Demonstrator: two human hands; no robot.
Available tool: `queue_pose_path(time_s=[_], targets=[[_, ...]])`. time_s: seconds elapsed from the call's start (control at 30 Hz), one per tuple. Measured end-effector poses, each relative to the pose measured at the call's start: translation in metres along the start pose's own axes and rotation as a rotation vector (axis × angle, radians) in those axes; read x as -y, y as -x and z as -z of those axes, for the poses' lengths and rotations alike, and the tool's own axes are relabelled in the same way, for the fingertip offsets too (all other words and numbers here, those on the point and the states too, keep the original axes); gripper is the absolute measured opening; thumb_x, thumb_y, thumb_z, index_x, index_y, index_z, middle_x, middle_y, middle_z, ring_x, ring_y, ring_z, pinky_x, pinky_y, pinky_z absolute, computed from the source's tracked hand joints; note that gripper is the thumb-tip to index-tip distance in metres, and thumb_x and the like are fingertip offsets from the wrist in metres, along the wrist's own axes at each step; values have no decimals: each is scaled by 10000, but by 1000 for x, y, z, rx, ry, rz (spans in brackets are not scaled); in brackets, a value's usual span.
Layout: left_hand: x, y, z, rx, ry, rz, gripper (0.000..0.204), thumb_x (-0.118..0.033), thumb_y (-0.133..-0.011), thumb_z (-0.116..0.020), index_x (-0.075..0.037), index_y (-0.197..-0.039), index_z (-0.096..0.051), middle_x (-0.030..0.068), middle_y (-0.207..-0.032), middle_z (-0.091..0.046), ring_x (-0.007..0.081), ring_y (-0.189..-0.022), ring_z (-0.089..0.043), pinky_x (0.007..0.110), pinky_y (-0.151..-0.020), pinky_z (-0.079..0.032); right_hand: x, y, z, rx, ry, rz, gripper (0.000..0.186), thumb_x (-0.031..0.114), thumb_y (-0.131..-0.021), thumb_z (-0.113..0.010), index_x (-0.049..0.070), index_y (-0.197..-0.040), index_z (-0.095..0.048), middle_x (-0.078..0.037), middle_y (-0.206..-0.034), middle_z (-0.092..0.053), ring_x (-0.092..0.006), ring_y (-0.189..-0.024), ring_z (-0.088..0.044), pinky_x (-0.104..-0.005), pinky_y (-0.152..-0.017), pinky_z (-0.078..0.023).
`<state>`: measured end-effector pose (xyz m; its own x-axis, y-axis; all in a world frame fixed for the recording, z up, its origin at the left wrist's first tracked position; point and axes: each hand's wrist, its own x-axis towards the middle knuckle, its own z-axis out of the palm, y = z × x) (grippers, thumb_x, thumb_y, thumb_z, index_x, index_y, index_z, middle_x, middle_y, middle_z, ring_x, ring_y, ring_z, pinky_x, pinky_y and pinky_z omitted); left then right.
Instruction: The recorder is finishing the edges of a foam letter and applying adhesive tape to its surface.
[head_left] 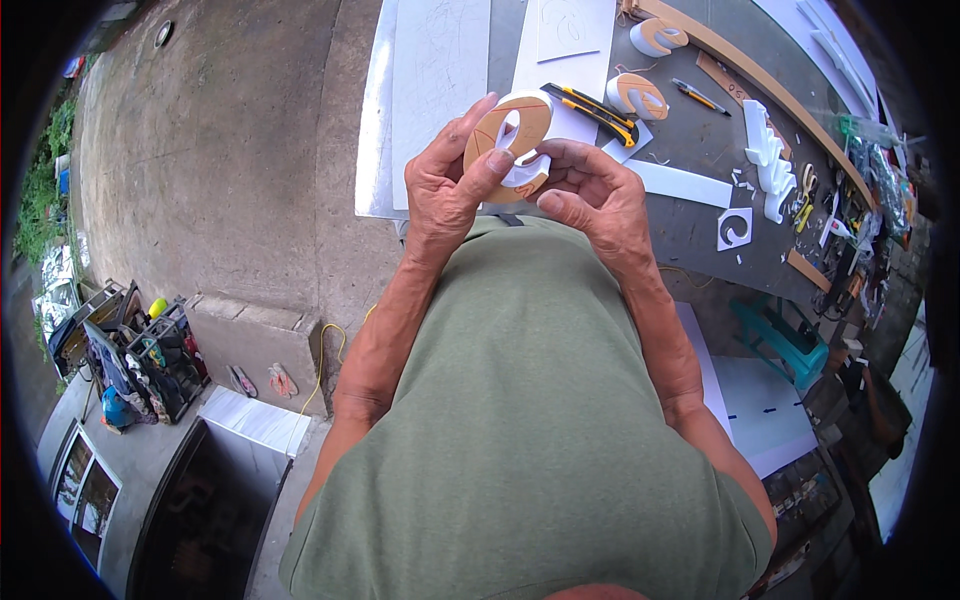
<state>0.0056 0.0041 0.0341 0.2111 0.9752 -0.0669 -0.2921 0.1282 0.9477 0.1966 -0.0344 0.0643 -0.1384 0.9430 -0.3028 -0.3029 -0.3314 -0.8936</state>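
Above the table's near edge, my left hand point(447, 180) grips a rounded, letter-shaped piece point(513, 122) with a brown face and a thick white rim. The left thumb presses on the brown face and the fingers wrap behind it. My right hand point(592, 190) is curled at the piece's right side, its fingertips against the white rim. Just beyond the piece, a yellow-and-black utility knife point(595, 112) lies on white board. Two similar brown-and-white letter-shaped pieces, one near point(637, 96) and one farther point(658, 37), rest on the dark table.
A slimmer yellow cutter point(700, 97), a white strip point(682, 184), a wavy white foam piece point(768, 160) and yellow-handled scissors point(805, 205) lie to the right. A long brown strip point(770, 75) crosses the table's far side. A teal stool point(785, 340) stands below the table.
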Motion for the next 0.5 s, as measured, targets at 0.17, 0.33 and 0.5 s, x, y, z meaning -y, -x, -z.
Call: queue_pose_path(time_s=[0.17,0.33,0.5], targets=[[2,-2,-3,-13,-45,-38,533,-169,-929,-754,-9,-1406,-578,114,-1213,-673,168,-1102,-658,313,-945,-553,-1,-1,-4,-41,32,-8,571,141,-867,-823,-97,-1316,-563,-171,-1085,-688,-200,-1012,-689,-318,-900,-589],[6,0,0,-16,-29,-6,524,-182,-935,-750,-4,-1399,-583,120,-1200,-678,171,-1089,-663,310,-930,-558,-6,-1,-5,-64,38,-2,509,133,-895,-795,-92,-1300,-584,-152,-1059,-697,-187,-1002,-684,-306,-891,-585],[4,0,-2,-20,-81,-52,520,-209,-950,-731,-8,-1405,-580,124,-1187,-678,170,-1074,-667,303,-917,-560,-6,0,-5,-70,23,-7,480,129,-911,-779,-94,-1293,-593,-148,-1062,-690,-183,-993,-678,-312,-895,-574]])
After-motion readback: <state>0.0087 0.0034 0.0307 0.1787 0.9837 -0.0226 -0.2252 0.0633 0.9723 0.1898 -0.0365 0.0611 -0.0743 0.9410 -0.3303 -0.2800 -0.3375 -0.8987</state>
